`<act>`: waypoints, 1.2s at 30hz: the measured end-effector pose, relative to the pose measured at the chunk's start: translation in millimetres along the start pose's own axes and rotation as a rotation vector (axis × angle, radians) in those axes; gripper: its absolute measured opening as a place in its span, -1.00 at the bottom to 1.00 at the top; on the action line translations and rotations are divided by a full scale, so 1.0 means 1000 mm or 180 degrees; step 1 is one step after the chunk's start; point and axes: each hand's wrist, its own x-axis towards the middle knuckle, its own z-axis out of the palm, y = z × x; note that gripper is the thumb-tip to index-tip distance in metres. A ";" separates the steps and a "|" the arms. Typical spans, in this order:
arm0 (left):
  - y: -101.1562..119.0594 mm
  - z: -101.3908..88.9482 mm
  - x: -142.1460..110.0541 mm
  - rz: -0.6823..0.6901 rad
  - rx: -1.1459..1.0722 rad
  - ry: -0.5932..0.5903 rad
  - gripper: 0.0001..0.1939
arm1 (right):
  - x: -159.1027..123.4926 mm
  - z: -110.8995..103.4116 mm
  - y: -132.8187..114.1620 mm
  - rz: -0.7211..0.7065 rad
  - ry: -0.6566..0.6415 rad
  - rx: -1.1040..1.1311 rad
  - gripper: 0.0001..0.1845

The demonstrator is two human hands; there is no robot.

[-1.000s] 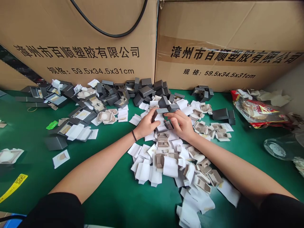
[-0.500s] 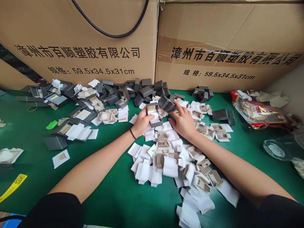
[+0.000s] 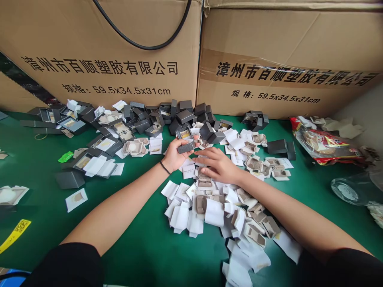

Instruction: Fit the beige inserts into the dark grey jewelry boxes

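My left hand (image 3: 174,155) is closed around a small dark grey box (image 3: 186,148), its lid off or folded back and a pale insert showing inside. Just to the right of that box is my right hand (image 3: 217,163), palm down above the folded papers, fingers stretched toward the box and apparently holding nothing. Whether its fingertips touch the box, I cannot tell. Beneath and in front of it lies a heap of white folded paper inserts (image 3: 214,211). Behind both hands runs a pile of similar dark boxes (image 3: 184,115).
Two large cardboard cartons (image 3: 113,48) wall off the back of the green table (image 3: 143,247). At right are a red snack bag (image 3: 326,139) and a clear glass jar (image 3: 348,190). More dark boxes (image 3: 70,179) and a yellow tag (image 3: 14,235) lie at left.
My right hand has moved from the dark boxes left and nearer, to beside the held box. The held box has tilted and shifted slightly left, and the white paper in it no longer shows.
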 end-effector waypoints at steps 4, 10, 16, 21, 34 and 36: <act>0.002 0.002 -0.001 -0.0180 -0.0171 -0.0040 -0.80 | 0.003 0.003 -0.003 0.0003 -0.0307 0.0103 -0.69; 0.001 0.003 -0.003 -0.0265 0.0072 -0.0280 -0.75 | 0.003 0.006 0.006 0.0269 0.0180 0.0657 -0.74; -0.003 0.006 -0.004 -0.0142 0.0360 -0.0425 -0.64 | 0.002 0.007 0.012 0.0754 0.0677 0.1237 -0.79; -0.003 0.008 -0.005 -0.0174 0.0471 -0.0404 -0.64 | 0.002 0.011 0.016 0.1221 0.1311 0.1848 -0.79; -0.001 0.011 -0.010 -0.0458 0.0773 -0.0716 -0.51 | 0.001 0.002 0.011 0.1521 0.1963 0.1264 -0.88; 0.000 0.011 -0.010 -0.0480 0.0814 -0.0687 -0.50 | 0.002 0.001 0.010 0.1517 0.2020 0.1157 -0.91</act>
